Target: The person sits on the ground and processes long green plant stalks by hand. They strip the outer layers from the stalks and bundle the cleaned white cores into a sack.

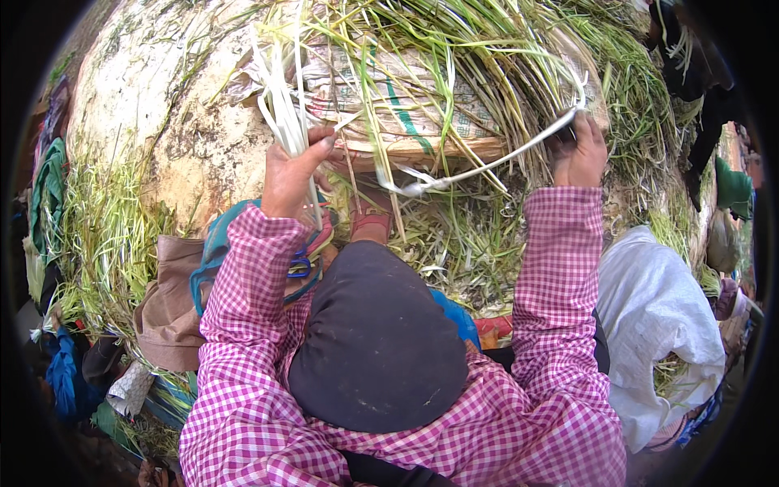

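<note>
My left hand [298, 170] grips a bunch of pale peeled stalks [283, 112] standing upward between thumb and fingers. At the right, my right hand [578, 146] holds a single long white stalk [517, 150] that curves down toward the middle, its lower end blurred. Something dark shows at the fingers of my right hand; what it is I cannot tell. Between and beyond both hands, long green stalks [487, 79] lie across a woven sack [420, 103] with printing and a green stripe.
Leaf scraps [468, 243] litter the ground before me. A white sack [651, 322] stands at my right, a brown cloth [173, 304] at my left. Blue-handled scissors [299, 265] lie by my left forearm. Partly visible people are at the far right edge.
</note>
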Demonstrator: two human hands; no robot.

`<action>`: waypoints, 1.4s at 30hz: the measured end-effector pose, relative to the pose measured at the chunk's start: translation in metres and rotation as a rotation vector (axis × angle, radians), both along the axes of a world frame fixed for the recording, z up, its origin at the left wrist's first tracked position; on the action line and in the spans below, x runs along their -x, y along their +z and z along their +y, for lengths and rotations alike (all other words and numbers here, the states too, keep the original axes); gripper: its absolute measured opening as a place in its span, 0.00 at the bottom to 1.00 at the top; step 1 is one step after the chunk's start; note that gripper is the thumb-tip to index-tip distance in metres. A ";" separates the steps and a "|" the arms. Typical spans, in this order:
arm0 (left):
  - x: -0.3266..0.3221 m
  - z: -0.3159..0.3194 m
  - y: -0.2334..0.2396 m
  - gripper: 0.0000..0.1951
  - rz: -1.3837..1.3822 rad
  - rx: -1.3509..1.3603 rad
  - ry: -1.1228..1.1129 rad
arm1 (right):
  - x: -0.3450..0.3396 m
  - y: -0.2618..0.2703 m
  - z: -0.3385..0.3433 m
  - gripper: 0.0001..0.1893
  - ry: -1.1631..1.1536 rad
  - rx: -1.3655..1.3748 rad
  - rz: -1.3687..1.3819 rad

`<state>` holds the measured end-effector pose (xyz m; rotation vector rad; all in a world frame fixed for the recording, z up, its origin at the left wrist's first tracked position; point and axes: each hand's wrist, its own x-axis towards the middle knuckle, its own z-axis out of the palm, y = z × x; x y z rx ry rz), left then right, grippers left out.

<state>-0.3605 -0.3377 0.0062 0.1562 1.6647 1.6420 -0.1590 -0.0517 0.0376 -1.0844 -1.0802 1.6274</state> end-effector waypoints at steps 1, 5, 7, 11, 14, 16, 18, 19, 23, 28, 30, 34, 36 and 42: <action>-0.001 0.006 0.004 0.13 0.066 -0.012 0.025 | 0.018 0.012 -0.012 0.06 0.036 -0.016 0.024; -0.031 0.043 0.027 0.12 0.025 -0.286 -0.001 | 0.089 0.050 -0.057 0.06 0.426 -0.185 -0.149; -0.044 0.053 0.025 0.11 -0.057 -0.297 -0.215 | 0.110 0.054 -0.072 0.09 0.710 -0.267 -0.039; -0.040 0.049 0.035 0.09 -0.140 -0.344 -0.074 | 0.123 0.034 -0.080 0.19 0.948 -0.346 0.004; -0.015 0.048 0.037 0.11 -0.123 -0.456 0.045 | 0.106 -0.007 -0.101 0.36 1.187 0.019 -0.189; 0.008 0.038 0.036 0.13 -0.148 -0.469 0.178 | 0.086 -0.030 -0.127 0.27 1.279 0.069 -0.065; 0.038 0.018 0.032 0.15 -0.181 -0.511 0.239 | 0.060 -0.029 -0.140 0.22 1.250 0.069 -0.127; 0.050 0.011 0.032 0.15 -0.216 -0.556 0.242 | 0.049 -0.032 -0.144 0.20 1.193 0.280 -0.132; 0.051 0.003 0.040 0.12 -0.155 -0.434 0.317 | 0.011 -0.053 -0.132 0.15 1.070 0.436 -0.116; 0.106 -0.021 0.061 0.13 -0.018 -0.520 0.348 | -0.040 -0.101 -0.107 0.15 1.088 0.312 -0.826; 0.107 -0.019 0.069 0.13 0.008 -0.519 0.296 | -0.042 -0.100 -0.111 0.20 1.209 0.160 -1.215; 0.087 -0.002 0.061 0.14 -0.050 -0.474 0.224 | -0.023 -0.080 -0.115 0.25 1.222 -0.380 -1.173; 0.070 0.010 0.053 0.14 -0.109 -0.477 0.195 | -0.009 -0.074 -0.124 0.21 0.923 -0.293 -0.612; 0.042 0.034 0.027 0.16 -0.238 -0.532 0.252 | 0.007 -0.055 -0.153 0.10 0.802 0.167 -0.198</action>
